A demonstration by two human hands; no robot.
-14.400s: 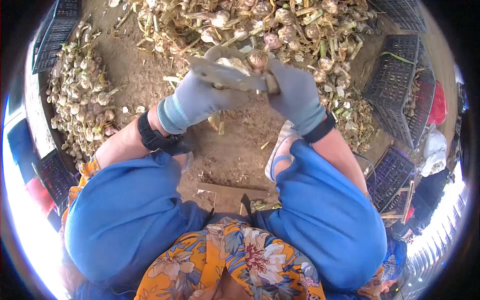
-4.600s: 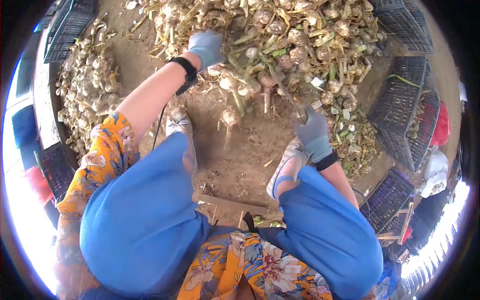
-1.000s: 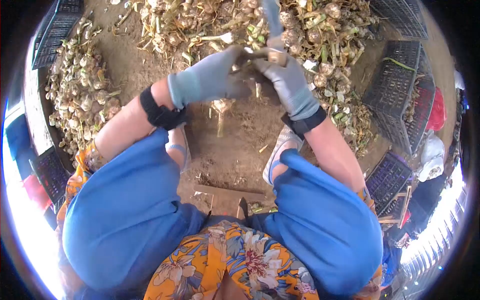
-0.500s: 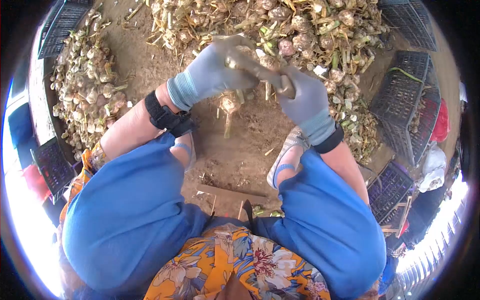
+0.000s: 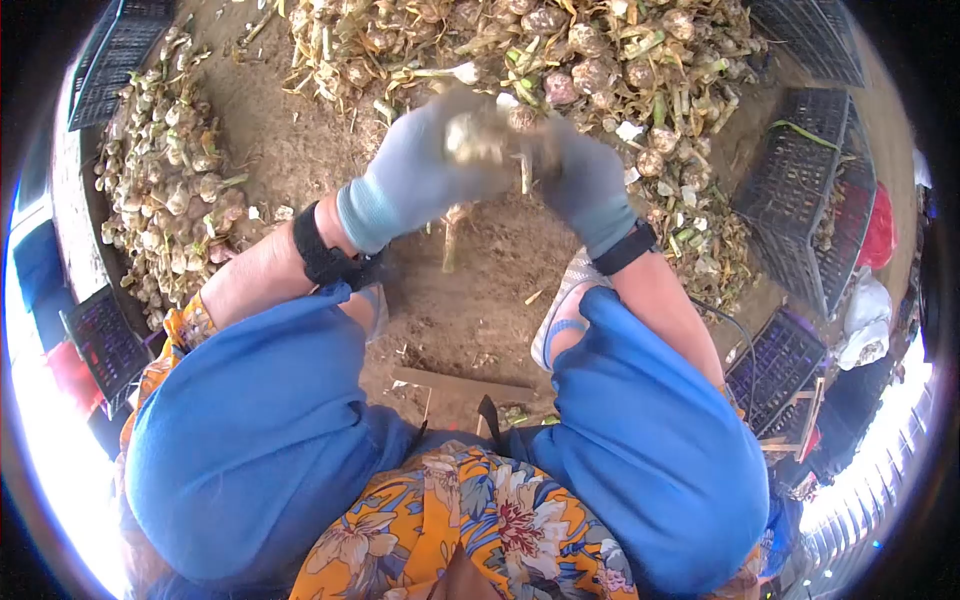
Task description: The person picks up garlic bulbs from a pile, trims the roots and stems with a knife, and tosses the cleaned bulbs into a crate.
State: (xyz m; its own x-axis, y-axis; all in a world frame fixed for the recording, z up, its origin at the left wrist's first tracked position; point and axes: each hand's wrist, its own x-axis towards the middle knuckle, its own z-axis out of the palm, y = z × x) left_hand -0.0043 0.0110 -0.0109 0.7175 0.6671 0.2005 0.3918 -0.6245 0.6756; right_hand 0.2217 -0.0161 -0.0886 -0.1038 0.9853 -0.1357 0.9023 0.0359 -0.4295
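Note:
My left hand, in a grey-blue glove, is shut on a garlic bulb raised over the dirt floor. My right hand, gloved too, meets it from the right and grips a cutting tool against the bulb; motion blur hides the blade. Just beyond both hands lies a big pile of untrimmed garlic with stalks and roots. A loose garlic with its stalk lies on the ground under my hands.
A heap of trimmed bulbs lies at the left. Black plastic crates stand at the right, top left and lower left. My sandalled foot and a wooden plank are between my knees.
Since 4.6 s ago my left hand has drawn a bulb from the pile and met the right hand. In the last half second both hands shifted slightly up and blurred with quick motion.

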